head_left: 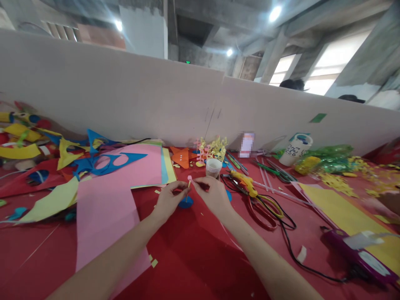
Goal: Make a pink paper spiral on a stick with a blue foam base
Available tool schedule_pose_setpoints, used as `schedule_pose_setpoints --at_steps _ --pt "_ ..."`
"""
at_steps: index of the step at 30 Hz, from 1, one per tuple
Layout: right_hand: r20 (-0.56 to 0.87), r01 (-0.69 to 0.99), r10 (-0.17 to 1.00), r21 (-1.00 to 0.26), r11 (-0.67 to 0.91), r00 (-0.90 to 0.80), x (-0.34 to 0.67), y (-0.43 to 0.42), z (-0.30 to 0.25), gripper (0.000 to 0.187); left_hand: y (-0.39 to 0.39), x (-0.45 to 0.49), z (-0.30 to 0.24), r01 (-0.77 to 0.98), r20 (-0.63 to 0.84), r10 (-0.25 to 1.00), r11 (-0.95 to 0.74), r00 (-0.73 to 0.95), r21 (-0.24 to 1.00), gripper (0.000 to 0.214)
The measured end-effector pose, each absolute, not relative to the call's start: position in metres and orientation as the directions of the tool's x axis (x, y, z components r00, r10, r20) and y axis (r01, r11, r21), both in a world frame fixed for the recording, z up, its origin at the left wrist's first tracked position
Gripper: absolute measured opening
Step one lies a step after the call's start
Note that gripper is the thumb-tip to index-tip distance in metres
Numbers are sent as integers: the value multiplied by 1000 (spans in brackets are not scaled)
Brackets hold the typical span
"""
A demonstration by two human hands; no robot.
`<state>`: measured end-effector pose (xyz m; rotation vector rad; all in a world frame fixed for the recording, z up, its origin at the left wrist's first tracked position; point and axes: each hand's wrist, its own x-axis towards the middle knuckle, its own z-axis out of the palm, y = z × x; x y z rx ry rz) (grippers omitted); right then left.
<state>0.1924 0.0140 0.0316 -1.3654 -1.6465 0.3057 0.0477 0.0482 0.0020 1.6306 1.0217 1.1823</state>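
head view | forward, down | near above left hand (168, 200), right hand (214, 196) | red table (193, 258)

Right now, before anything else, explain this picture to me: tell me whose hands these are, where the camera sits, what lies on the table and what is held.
There is no machine here. One camera sits on a person's head and looks forward and down, so the two bare arms reaching in from below are that person's own. The left hand and the right hand together pinch a thin stick with a pink tip, just above a blue paper disc. The table's red cover is strewn with craft things: pink paper, a yellow sheet, a small white cup, red-handled scissors and a yellow glue gun. A white partition stands behind.
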Motion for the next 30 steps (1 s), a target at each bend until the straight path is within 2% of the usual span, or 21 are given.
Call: schedule_pose_setpoints --at_steps 10,18,24,30 --pt "457 584 888 -736 343 54 193 14 30 15 47 49 4 107 256 933 -290 252 951 18" --pt "433 552 901 -759 345 33 195 15 29 16 50 49 -4 15 252 932 -265 262 964 34" --pt "387 506 921 -803 314 43 193 14 28 17 51 49 -6 -20 295 910 -303 292 953 31" --pt "380 492 920 -821 290 92 189 14 28 14 50 49 -8 59 362 888 -393 283 918 26"
